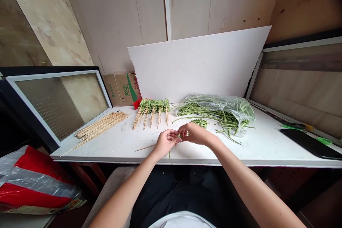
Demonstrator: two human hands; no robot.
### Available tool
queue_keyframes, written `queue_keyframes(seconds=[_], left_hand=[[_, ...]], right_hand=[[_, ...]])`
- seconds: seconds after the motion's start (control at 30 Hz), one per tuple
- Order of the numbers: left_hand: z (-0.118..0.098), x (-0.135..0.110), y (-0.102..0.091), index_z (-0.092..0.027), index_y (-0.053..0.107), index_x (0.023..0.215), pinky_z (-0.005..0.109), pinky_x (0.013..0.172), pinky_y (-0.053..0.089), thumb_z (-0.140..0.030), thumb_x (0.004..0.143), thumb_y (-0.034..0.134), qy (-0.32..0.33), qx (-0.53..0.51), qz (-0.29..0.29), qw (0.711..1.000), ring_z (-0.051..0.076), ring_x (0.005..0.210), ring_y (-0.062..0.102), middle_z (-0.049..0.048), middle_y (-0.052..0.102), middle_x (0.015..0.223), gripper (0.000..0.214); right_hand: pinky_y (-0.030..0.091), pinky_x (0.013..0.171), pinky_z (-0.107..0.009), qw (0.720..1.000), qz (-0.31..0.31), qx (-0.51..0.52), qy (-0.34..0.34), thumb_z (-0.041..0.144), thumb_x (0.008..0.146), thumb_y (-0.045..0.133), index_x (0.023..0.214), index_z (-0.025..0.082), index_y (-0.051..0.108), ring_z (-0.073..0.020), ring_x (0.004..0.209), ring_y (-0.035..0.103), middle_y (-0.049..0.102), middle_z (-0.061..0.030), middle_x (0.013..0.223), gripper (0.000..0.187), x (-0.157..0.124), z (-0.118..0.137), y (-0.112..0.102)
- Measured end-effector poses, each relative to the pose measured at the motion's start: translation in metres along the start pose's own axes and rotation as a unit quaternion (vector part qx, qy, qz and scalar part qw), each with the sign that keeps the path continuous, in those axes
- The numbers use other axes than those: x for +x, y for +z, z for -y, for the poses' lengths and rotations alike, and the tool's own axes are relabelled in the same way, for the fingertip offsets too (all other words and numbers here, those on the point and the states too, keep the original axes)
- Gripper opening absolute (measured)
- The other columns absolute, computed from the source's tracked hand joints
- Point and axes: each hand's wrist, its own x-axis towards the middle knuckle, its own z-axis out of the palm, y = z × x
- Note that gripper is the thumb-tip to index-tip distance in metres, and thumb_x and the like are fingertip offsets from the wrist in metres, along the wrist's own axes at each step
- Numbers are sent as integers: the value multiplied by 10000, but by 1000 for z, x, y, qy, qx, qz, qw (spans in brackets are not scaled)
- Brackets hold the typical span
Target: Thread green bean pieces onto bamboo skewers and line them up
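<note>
Over the front middle of the table my two hands meet at the fingertips. My left hand (pixel 166 142) is closed round a thin wooden skewer (pixel 144 148), whose bare end sticks out to the left. The fingers of my right hand (pixel 196 134) pinch a green bean, mostly hidden, at the skewer's other end. Below my left fingers a bit of green bean (pixel 169 155) shows. Just behind my right hand lies a small pile of cut bean pieces (pixel 200 123). Finished bean skewers (pixel 155 106) stand in several bundles farther back, sticks toward me.
Loose bare skewers (pixel 103 125) lie at left. Long green beans spill from a clear plastic bag (pixel 213 101) at back right. A black phone (pixel 310 143), green tape roll (pixel 324 141) and scissors (pixel 291 123) lie at right. A cardboard box (pixel 120 89) and white board (pixel 197 67) stand behind.
</note>
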Motion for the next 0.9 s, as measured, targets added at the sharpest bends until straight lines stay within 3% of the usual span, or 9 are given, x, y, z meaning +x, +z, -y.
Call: queue_keyframes(seconds=[0.23,0.37,0.47,0.7,0.9], left_hand=[[-4,1,3,-155,590,1071,245,528,520,-432,624,987,-28,-31,-35,999,117,569,642,-7,664,778,659],[-3,2,-1,-180,535,1118,240,528,510,-425,618,993,-31,-34,-45,998,131,568,665,-11,687,785,721],[-4,2,-7,-163,575,1103,272,596,555,-459,657,970,-17,-23,-37,999,145,608,688,12,702,798,664],[-6,5,-20,-119,750,963,271,588,517,-522,782,865,-4,57,-34,998,190,651,705,69,728,702,457],[-3,5,-19,-113,788,964,292,622,538,-522,774,864,6,74,-39,997,186,640,693,103,772,772,457]], right_hand=[[498,678,-254,997,-68,-7,-26,104,772,794,1129,259,784,-186,763,739,812,-19,883,389,3,-1,3],[512,704,-264,996,-63,3,-67,109,827,762,1014,256,821,-183,761,738,806,-20,861,245,4,2,5],[520,724,-276,993,-67,1,-93,156,867,759,928,234,827,-193,785,732,798,-38,863,120,3,4,2],[514,716,-283,992,-114,-1,-54,255,911,757,923,211,810,-206,803,713,786,-57,886,69,-3,0,-19],[495,751,-290,989,-101,-20,-102,236,890,794,963,221,804,-208,849,684,773,-51,894,75,0,0,-10]])
